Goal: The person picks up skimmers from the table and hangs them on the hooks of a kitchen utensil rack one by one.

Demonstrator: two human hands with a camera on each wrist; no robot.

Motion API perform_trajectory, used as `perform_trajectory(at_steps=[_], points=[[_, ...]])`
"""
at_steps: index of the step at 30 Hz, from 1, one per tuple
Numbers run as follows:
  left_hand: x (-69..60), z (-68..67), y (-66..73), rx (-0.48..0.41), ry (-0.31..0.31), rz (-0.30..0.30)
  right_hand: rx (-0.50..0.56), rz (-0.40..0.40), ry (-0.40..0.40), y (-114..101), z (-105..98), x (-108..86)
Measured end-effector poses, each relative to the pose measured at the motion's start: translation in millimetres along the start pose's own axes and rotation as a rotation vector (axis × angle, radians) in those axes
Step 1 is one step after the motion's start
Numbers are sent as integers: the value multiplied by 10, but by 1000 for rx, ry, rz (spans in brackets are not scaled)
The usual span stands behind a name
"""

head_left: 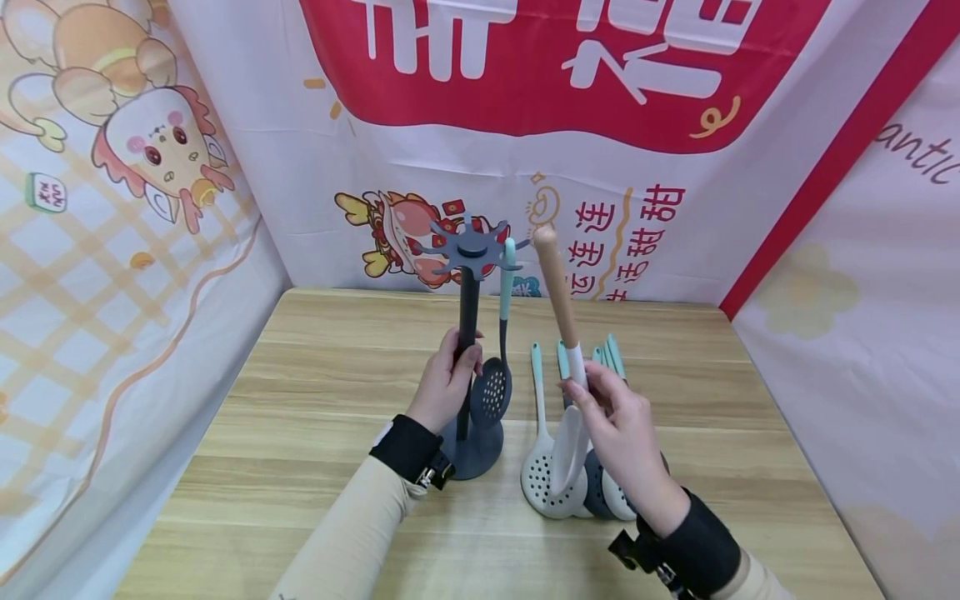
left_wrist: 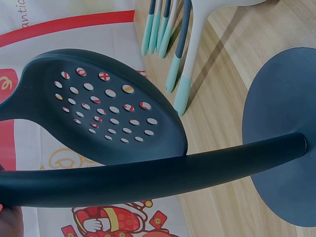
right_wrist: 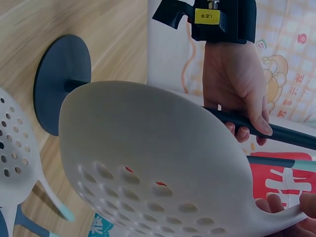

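Observation:
My left hand (head_left: pixel 446 379) grips the black pole of a utensil stand (head_left: pixel 468 312), which has a round base and a hooked top. From that top hangs a dark slotted spoon (head_left: pixel 492 392) with a mint handle; its holed bowl (left_wrist: pixel 108 106) is close beside the pole in the left wrist view. Right of the stand, my right hand (head_left: pixel 618 421) pinches the white neck of a slotted spoon (head_left: pixel 572 450) with a wood-coloured handle pointing up. Its pale holed head (right_wrist: pixel 148 148) fills much of the right wrist view. This spoon is apart from the stand's hooks.
On the wooden table (head_left: pixel 300 400), right of the stand, lies a group of utensils with mint handles, among them a white skimmer (head_left: pixel 536 483) and dark pieces partly hidden by my right hand. Printed cloth (head_left: pixel 285 167) hangs behind the table and at both sides.

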State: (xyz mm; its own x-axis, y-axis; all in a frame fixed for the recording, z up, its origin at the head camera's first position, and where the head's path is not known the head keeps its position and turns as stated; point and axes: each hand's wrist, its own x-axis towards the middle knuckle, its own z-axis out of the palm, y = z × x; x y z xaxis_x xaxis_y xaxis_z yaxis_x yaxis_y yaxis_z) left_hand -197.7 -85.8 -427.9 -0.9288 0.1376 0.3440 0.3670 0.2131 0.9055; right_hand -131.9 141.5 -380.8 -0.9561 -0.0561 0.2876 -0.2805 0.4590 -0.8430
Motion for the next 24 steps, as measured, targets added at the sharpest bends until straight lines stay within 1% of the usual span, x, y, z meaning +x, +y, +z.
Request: perform_trajectory(at_steps=[7, 10, 16, 24], points=[[-11, -1, 9, -5, 3, -1, 14, -27, -12, -40, 2, -37], [-11, -1, 5, -5, 2, 5, 5, -33, -11, -49, 3, -52], [-12, 3, -1, 4, 0, 9, -29, -78, 6, -50, 10, -66], [-22, 9, 6, -3, 5, 8, -28, -88, 12, -41, 6, -79]])
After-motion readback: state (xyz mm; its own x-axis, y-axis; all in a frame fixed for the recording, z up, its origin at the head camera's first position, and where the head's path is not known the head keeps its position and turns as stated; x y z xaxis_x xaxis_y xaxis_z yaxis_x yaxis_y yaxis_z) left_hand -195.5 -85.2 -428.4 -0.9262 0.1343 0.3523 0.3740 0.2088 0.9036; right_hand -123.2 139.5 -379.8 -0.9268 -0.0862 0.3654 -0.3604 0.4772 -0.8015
